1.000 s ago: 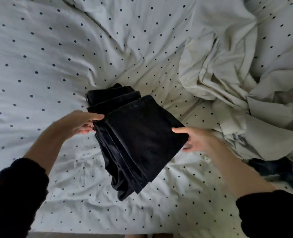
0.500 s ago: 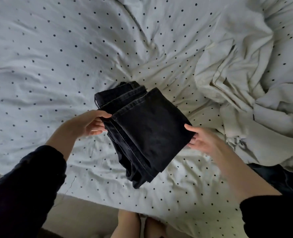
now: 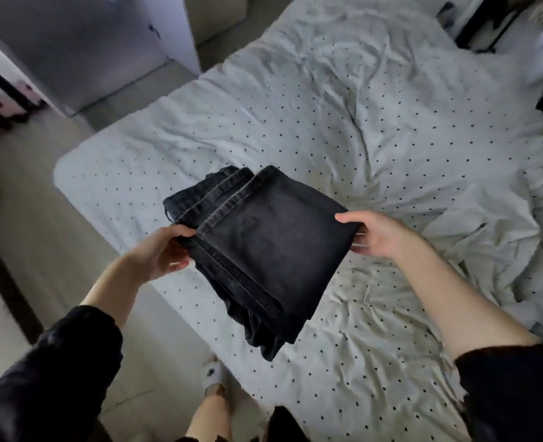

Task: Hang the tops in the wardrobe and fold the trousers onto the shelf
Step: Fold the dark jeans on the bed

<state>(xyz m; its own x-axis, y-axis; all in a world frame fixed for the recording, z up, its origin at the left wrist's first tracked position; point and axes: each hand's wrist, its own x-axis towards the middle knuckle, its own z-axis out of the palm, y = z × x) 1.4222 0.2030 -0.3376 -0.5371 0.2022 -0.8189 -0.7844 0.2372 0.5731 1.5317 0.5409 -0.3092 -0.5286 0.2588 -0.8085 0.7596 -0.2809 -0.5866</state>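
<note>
A pair of black trousers [image 3: 264, 250], folded into a thick rectangle, hangs in the air above the bed. My left hand [image 3: 160, 250] grips its left edge, thumb on top and fingers underneath. My right hand [image 3: 377, 234] grips the right edge the same way. The folded layers sag down at the near end.
The bed [image 3: 391, 138] with a white dotted cover fills the right and centre. A pale cabinet door [image 3: 88, 49] stands at the upper left beyond the bed's corner. Beige floor [image 3: 56, 224] runs along the left. My slippered foot [image 3: 211, 376] shows at the bottom.
I have lifted the folded trousers off the bed and stepped back. The view has swung left, bringing the floor, the bed's corner and the cabinet into sight.
</note>
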